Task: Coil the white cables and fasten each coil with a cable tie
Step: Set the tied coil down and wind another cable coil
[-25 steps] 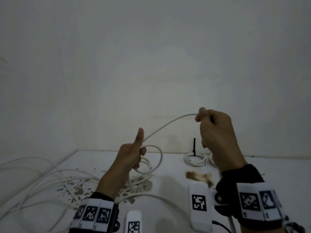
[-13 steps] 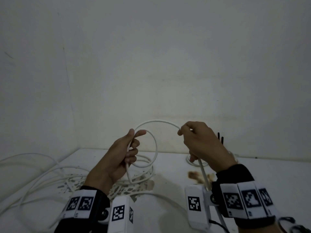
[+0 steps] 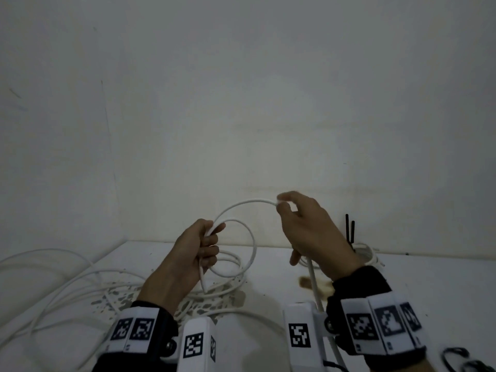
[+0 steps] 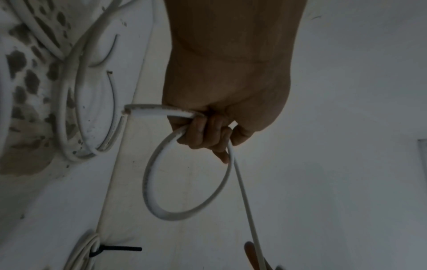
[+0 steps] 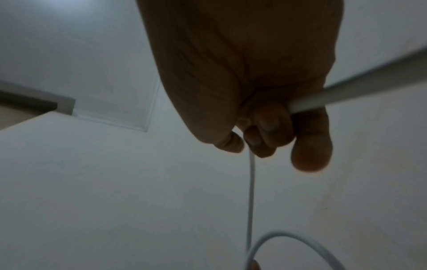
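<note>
White cables and black ties on a stained white surface

A smooth white round cable point(image 3: 251, 238) with grey-brown dirt specks near its cut end is seen; thin black plastic cable ties point(image 3: 349, 229) are seen on a white coiled bundle point(image 3: 366, 255). The white painted tabletop point(image 3: 429, 285) is marked with grey chipped patches and one brown stain point(image 3: 306, 281). Black-and-white square-patterned wrist bands point(image 3: 375, 327) are worn.

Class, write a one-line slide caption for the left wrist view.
Left hand grips a loop of white cable above the table, beside a tied coil.

No readable words, brands or numbers appear; only black-and-white square coded markers point(image 3: 300, 335) stand on the white wrist-worn blocks and bands.
</note>
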The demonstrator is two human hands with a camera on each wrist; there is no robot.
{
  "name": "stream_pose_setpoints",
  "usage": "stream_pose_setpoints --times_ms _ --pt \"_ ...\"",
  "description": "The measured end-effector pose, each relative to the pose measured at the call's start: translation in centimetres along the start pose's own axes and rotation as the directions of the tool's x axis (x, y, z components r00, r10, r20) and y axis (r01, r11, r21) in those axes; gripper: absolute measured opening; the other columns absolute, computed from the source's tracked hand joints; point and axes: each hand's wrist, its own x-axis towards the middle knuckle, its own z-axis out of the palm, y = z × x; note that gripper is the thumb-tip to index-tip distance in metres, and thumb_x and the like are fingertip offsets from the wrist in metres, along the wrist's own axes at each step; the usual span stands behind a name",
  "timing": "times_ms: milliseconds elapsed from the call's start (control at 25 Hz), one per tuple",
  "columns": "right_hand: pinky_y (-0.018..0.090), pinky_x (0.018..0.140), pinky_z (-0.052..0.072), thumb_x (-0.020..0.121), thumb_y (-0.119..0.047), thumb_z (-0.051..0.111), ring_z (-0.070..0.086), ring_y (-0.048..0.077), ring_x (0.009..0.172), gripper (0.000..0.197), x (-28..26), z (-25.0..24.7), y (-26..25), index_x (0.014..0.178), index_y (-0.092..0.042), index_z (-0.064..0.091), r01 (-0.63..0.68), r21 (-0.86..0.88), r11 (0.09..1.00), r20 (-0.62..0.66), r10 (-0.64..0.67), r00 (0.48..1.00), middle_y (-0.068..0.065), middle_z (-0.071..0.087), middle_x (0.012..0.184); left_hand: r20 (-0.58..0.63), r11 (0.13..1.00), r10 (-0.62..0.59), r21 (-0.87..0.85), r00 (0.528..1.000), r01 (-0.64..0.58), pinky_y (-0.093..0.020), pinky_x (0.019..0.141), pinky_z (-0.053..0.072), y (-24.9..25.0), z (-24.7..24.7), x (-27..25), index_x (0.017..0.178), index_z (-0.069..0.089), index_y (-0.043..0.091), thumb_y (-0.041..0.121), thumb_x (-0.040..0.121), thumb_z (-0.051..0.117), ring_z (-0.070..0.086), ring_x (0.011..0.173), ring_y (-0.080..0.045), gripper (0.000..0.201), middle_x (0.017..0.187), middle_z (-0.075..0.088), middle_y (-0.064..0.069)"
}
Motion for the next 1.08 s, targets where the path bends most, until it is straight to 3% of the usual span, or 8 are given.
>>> stream_pose_setpoints --times_ms 120,200,280,440,560,760,960,1080 --pt "0.026 0.038 0.046 0.104 -0.027 0.041 0.046 0.008 0.031 0.028 0.5 -0.1 0.6 0.098 -0.015 0.066 0.034 -0.026 0.999 -0.082 -0.036 0.996 -0.006 0.043 0.053 0.063 0.997 -0.053 0.054 0.997 0.05 -0.02 0.039 0.024 -0.2 0.3 -0.2 0.103 0.061 0.006 0.03 0.1 0.036 0.028 0.038 -0.006 0.035 0.055 0.035 0.006" --pt "0.03 0.041 0.05 0.105 -0.017 0.039 0.043 0.01 0.034 0.028 1.0 -0.4 0.8 0.092 -0.008 0.063 -0.015 0.182 0.983 -0.119 0.037 0.992 0.0 0.041 0.057 0.069 0.986 -0.066 0.156 0.995 0.055 -0.021 0.042 0.027 -0.5 0.4 -0.3 0.11 0.061 0.003 0.03 0.102 0.033 0.03 0.041 -0.006 0.04 0.056 0.038 0.005" --pt "0.025 0.038 0.042 0.105 -0.012 0.037 0.035 0.009 0.036 0.03 1.1 -0.9 0.4 0.089 -0.003 0.061 -0.027 0.368 0.93 -0.151 0.088 0.985 0.005 0.036 0.06 0.066 0.958 -0.057 0.285 0.996 0.036 -0.021 0.045 0.03 -1.0 0.8 -0.3 0.113 0.064 -0.001 0.033 0.104 0.037 0.032 0.043 -0.006 0.045 0.058 0.04 0.006" --pt "0.022 0.035 0.032 0.104 -0.009 0.036 0.028 0.008 0.036 0.032 1.1 -1.8 0.3 0.085 -0.003 0.061 0.027 0.458 0.888 -0.261 0.105 0.96 0.005 0.032 0.058 0.061 0.883 -0.024 0.469 0.998 -0.008 -0.025 0.057 0.038 -1.9 1.5 -0.9 0.101 0.067 0.002 0.062 0.086 0.052 0.035 0.049 -0.008 0.064 0.058 0.04 0.007" --pt "0.023 0.035 0.03 0.102 -0.008 0.036 0.027 0.008 0.035 0.031 0.9 -2.0 0.4 0.085 -0.004 0.062 0.016 0.467 0.884 -0.25 0.115 0.961 0.005 0.031 0.059 0.045 0.9 -0.044 0.436 0.998 0.02 -0.026 0.057 0.04 -1.7 1.8 -1.4 0.092 0.059 0.009 0.074 0.075 0.05 0.031 0.048 -0.009 0.068 0.058 0.036 0.007" --pt "0.02 0.04 0.021 0.101 -0.011 0.045 0.025 0.008 0.038 0.025 0.5 -2.5 0.1 0.091 -0.002 0.066 -0.036 0.411 0.911 -0.065 0.068 0.996 0.0 0.039 0.059 0.036 0.984 -0.161 0.084 0.986 0.157 -0.018 0.035 0.026 -1.2 1.5 -0.7 0.094 0.057 0.008 0.047 0.102 0.034 0.024 0.039 -0.007 0.046 0.058 0.036 0.006" --pt "0.03 0.045 0.05 0.093 -0.018 0.068 0.058 0.022 0.048 0.014 -0.8 -1.5 -1.1 0.087 -0.006 0.074 -0.038 0.151 0.988 0.248 0.0 0.969 0.011 0.066 0.077 -0.033 0.997 -0.062 0.05 0.998 0.064 -0.017 0.033 0.019 -1.4 2.8 -1.1 0.082 0.049 0.015 0.068 0.093 0.037 0.02 0.039 -0.006 0.056 0.056 0.031 0.007" --pt "0.031 0.053 0.058 0.09 -0.023 0.072 0.064 0.017 0.057 0.011 -0.6 0.5 -0.4 0.083 -0.015 0.075 0.071 -0.081 0.994 0.178 -0.055 0.982 0.008 0.068 0.077 -0.051 0.995 0.02 0.102 0.999 -0.015 -0.019 0.035 0.016 -1.6 4.1 -1.5 0.075 0.042 0.019 0.066 0.09 0.048 0.016 0.041 -0.007 0.049 0.056 0.025 0.007"
